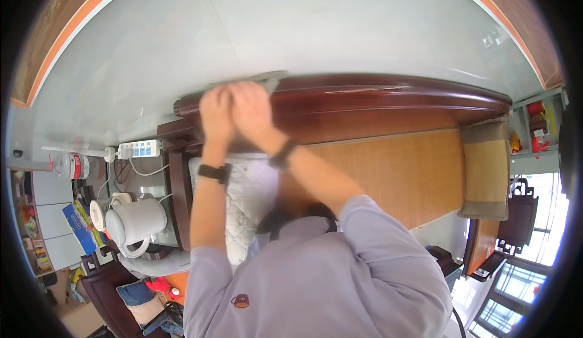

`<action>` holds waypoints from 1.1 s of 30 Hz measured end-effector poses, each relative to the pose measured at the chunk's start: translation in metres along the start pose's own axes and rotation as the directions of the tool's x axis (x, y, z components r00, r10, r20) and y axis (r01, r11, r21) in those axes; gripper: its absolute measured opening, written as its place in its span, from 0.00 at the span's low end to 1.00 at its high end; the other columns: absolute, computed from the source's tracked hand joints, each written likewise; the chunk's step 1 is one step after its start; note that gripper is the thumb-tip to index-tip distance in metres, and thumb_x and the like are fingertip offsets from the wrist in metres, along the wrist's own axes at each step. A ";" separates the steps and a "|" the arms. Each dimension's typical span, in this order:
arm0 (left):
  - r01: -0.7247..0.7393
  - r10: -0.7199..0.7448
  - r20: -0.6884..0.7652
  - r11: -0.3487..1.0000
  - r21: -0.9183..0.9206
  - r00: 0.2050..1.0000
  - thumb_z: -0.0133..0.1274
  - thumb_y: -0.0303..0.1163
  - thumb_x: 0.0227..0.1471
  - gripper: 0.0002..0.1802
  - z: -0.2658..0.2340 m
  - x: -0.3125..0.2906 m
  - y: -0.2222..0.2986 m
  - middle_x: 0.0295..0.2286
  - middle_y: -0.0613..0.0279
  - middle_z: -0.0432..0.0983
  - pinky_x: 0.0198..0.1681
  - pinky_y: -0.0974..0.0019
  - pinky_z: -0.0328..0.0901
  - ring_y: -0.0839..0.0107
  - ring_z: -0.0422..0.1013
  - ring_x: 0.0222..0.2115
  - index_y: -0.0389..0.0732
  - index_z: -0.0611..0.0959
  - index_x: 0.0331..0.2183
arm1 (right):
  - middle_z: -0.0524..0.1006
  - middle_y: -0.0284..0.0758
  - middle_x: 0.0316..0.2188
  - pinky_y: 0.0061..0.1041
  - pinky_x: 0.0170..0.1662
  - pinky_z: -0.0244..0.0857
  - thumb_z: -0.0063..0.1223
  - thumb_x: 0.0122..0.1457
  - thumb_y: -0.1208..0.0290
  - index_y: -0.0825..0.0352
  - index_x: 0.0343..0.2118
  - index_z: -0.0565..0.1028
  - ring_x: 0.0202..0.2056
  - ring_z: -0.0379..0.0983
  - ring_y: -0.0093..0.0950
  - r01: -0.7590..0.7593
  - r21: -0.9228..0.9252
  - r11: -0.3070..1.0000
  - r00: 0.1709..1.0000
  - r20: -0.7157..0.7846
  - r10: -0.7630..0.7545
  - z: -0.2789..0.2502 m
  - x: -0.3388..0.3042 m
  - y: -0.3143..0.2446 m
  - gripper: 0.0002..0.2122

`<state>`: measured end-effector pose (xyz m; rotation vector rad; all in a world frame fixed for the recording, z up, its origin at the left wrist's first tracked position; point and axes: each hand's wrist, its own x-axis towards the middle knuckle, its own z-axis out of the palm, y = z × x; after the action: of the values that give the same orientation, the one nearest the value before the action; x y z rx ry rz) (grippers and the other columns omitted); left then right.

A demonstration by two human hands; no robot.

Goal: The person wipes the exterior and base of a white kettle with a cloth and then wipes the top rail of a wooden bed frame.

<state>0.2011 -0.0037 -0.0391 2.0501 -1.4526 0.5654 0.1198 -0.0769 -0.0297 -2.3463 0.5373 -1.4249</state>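
Note:
My left hand [216,118] and my right hand [252,108] are side by side at the left end of a dark red-brown wooden backrest [388,100]. Both have their fingers curled over a thin grey cloth [274,82], which lies along the backrest's top rail. Its edge sticks out beyond my right hand, while the rest is hidden under my fingers. The hands are slightly blurred. Each wrist wears a dark band.
Below the backrest run a light wooden seat [388,180], a quilted white pad [243,207] and a striped cushion [484,171]. At the left stand a white kettle [136,221], a power strip [143,148] and a plastic bottle [68,166]. A pale wall [340,22] rises behind.

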 end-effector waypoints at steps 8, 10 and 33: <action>0.077 -0.081 0.026 0.989 0.123 0.996 0.48 0.36 0.44 0.21 -0.030 -0.008 -0.041 0.42 0.54 0.66 0.48 0.54 0.55 0.55 0.62 0.43 0.38 0.72 0.41 | 0.70 0.39 0.32 0.30 0.44 0.58 0.44 0.45 0.73 0.70 0.35 0.69 0.38 0.67 0.35 0.040 -0.004 0.999 0.979 0.202 -0.038 0.037 0.011 -0.040 0.12; 0.005 0.015 -0.079 0.968 0.250 0.997 0.49 0.37 0.43 0.21 -0.014 -0.002 -0.014 0.41 0.55 0.66 0.51 0.52 0.53 0.56 0.62 0.44 0.38 0.72 0.41 | 0.70 0.40 0.32 0.31 0.44 0.60 0.44 0.45 0.73 0.71 0.36 0.69 0.38 0.67 0.36 0.130 0.011 0.991 0.988 0.084 -0.131 0.019 0.008 -0.015 0.13; -0.392 0.398 -0.025 0.887 -0.243 0.917 0.45 0.32 0.42 0.20 0.166 0.096 0.352 0.34 0.57 0.68 0.43 0.58 0.58 0.61 0.63 0.38 0.38 0.71 0.41 | 0.70 0.43 0.40 0.37 0.48 0.56 0.44 0.48 0.80 0.66 0.37 0.69 0.45 0.64 0.42 -0.316 -0.385 0.867 0.949 -0.151 0.278 -0.301 -0.023 0.246 0.11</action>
<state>-0.0972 -0.2712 -0.0340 1.5834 -1.8727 0.4891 -0.1938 -0.3077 -0.0316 -2.3595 1.2725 -1.3792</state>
